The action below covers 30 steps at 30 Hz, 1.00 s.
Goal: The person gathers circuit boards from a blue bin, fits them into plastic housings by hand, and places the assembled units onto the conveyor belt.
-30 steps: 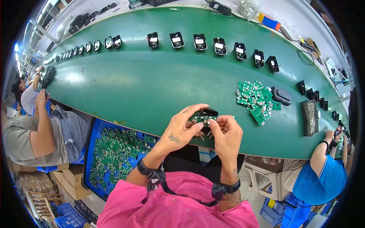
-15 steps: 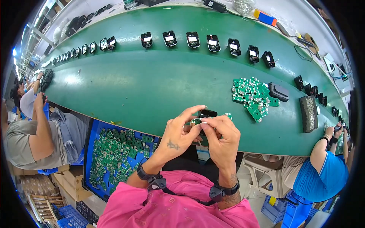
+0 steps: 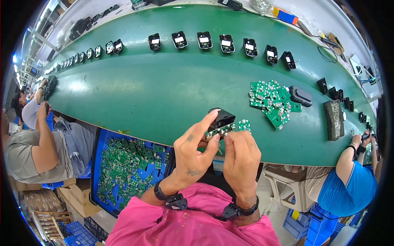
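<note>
Your left hand (image 3: 193,153) grips a small black housing (image 3: 221,117) at its near side, held just above the near edge of the green table (image 3: 164,90). Your right hand (image 3: 242,158) pinches a small green circuit board (image 3: 223,130) against the underside of that housing.

Around you:
- Pile of loose green circuit boards (image 3: 271,102), to the right and beyond your hands, lying on the table.
- Black oblong case (image 3: 300,96), touching the right side of that pile.
- Dark tray of small metal parts (image 3: 334,119), further right, near the table edge.
- Row of black housings (image 3: 215,41) spaced along the far side of the table, well apart from your hands.
- Blue bin of green boards (image 3: 127,172), below the table edge at your left.
- One seated person (image 3: 37,143) to your left, another (image 3: 349,184) to your right, each with hands at the table.

Nothing lies between your hands and the pile.
</note>
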{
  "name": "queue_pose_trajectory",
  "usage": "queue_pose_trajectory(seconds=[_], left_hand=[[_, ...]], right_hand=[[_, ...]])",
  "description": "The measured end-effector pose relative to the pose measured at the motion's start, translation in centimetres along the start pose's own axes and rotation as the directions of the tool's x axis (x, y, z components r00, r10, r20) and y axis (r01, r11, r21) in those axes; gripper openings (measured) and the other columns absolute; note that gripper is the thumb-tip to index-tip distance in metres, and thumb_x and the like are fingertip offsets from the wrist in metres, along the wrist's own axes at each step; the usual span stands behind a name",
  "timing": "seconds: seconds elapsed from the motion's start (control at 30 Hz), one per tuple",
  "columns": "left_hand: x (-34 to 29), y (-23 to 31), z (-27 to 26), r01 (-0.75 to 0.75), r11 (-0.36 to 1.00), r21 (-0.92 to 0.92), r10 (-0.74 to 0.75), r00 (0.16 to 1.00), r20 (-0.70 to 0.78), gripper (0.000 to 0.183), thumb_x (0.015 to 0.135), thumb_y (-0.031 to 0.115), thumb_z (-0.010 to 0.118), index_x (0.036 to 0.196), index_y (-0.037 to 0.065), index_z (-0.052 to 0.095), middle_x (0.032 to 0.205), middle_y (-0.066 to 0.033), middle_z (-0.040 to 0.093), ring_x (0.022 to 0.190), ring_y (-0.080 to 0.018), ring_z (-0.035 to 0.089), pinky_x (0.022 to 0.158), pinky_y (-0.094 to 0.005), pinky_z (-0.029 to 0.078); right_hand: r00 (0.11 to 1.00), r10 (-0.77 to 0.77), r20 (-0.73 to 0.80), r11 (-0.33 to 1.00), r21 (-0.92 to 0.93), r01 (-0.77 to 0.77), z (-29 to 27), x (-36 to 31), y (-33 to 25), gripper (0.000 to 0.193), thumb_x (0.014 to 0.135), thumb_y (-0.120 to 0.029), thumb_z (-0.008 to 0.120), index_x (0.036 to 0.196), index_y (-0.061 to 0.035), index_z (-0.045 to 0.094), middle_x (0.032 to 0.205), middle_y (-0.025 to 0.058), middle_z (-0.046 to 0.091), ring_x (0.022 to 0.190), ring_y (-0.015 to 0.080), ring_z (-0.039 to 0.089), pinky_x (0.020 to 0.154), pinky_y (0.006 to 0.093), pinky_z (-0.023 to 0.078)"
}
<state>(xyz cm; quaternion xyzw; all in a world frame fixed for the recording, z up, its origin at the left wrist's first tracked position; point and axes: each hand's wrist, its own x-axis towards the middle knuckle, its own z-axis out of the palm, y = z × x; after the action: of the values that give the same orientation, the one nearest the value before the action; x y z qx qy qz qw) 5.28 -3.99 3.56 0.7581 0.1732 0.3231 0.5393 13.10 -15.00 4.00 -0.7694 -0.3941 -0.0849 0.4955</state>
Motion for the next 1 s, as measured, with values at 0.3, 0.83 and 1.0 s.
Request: queue_pose_trajectory(seconds=[0.3,0.83,1.0], left_hand=[[0.1,0.1,-0.1,-0.212,0.959,0.187,0.217,0.976,-0.002,0.051,0.085,-0.006,0.068,0.135,0.001,0.06,0.121,-0.017,0.068,0.088,-0.0152,0.069,0.068,-0.0262,0.06],[0.3,-0.2,-0.3,-0.409,0.818,0.404,0.423,0.904,0.059,0.057,0.077,-0.006,0.069,0.133,0.008,0.064,0.114,-0.0184,0.067,0.074,-0.026,0.068,0.062,-0.0331,0.057],[-0.1,0.3,-0.3,-0.392,0.784,0.481,0.402,0.912,0.087,0.05,0.077,-0.005,0.073,0.126,0.006,0.068,0.115,-0.0219,0.069,0.088,-0.0325,0.072,0.071,-0.0353,0.059]], right_hand=[[0.982,0.015,0.188,1.0,0.0,-0.016,-1.5,0.8,-0.7,0.003,0.092,-0.001,0.061,0.095,0.0002,0.061,0.083,0.0158,0.058,0.073,0.0372,0.059,0.062,0.0441,0.045],[0.965,0.069,0.255,0.997,-0.05,-0.058,-2.2,1.0,-0.8,0.004,0.09,0.0,0.061,0.093,0.0021,0.061,0.085,0.0178,0.061,0.075,0.04,0.061,0.064,0.0446,0.047],[0.954,0.101,0.283,0.995,-0.016,-0.1,-2.5,1.2,-0.7,0.003,0.088,0.001,0.062,0.09,0.0034,0.061,0.082,0.0176,0.062,0.073,0.0391,0.062,0.064,0.0437,0.048]])
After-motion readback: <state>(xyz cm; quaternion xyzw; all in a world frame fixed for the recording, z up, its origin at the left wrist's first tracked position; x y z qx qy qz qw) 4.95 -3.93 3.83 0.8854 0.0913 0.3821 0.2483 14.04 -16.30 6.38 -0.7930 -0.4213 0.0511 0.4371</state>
